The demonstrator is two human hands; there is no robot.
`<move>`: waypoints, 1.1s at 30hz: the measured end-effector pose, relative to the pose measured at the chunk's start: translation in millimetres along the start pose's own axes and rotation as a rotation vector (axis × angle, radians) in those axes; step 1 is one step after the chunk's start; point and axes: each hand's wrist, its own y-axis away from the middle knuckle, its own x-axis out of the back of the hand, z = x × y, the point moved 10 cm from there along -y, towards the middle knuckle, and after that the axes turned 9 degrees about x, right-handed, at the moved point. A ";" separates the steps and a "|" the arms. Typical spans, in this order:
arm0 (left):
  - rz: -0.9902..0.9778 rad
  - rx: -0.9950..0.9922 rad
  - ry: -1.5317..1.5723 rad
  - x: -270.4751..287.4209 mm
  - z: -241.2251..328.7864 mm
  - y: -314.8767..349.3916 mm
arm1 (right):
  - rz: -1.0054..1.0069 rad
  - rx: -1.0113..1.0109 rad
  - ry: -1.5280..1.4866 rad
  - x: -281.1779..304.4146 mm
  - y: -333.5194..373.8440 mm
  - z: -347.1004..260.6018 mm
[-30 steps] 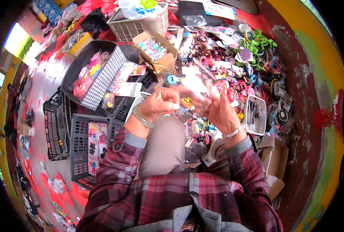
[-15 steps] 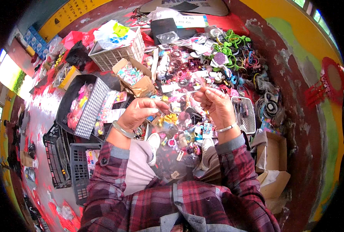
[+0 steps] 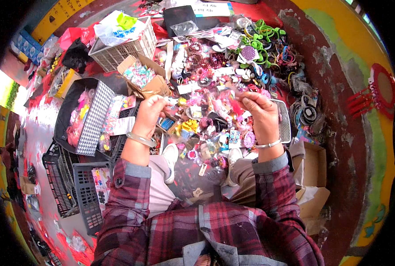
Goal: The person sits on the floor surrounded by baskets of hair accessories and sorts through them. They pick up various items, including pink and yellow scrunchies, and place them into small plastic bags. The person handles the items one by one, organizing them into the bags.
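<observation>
Both my hands are raised over a wide pile of small hair accessories (image 3: pixel 202 95). The fingertips of my left hand (image 3: pixel 148 117) are pinched together beside a cardboard box of small pastel pieces (image 3: pixel 140 74); what they hold, if anything, is too small to make out. My right hand (image 3: pixel 265 119) is also closed in a pinch, with a thin pale bit at its fingertips that I cannot name. A gap separates the hands. Below them lie a yellow ruffled piece (image 3: pixel 187 128), a pink scrunchie-like ring (image 3: pixel 249 139) and a blue patterned card (image 3: pixel 235 138).
Green headbands (image 3: pixel 268 33) are heaped at the far right. A white basket (image 3: pixel 285 122) stands beside my right wrist, an open cardboard box (image 3: pixel 315 166) nearer. On the left are a houndstooth-sided box (image 3: pixel 94 117), a dark crate (image 3: pixel 87 195) and a large pale crate (image 3: pixel 128 52).
My hands have moved farther apart, the left one to the left and up, the right one slightly right. The left fingers have drawn into a tighter pinch. The whole view has shifted slightly.
</observation>
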 end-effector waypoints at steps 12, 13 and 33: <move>-0.446 -0.386 -0.035 -73.2 55.6 56.8 | -0.232 0.019 0.402 -31.9 9.6 16.1; -0.402 -0.419 -0.104 -78.5 53.1 54.2 | -0.232 0.024 0.389 -32.4 9.5 19.1; -0.483 -0.074 0.024 -96.3 -0.8 24.0 | -0.425 -0.138 0.339 -60.9 30.4 43.1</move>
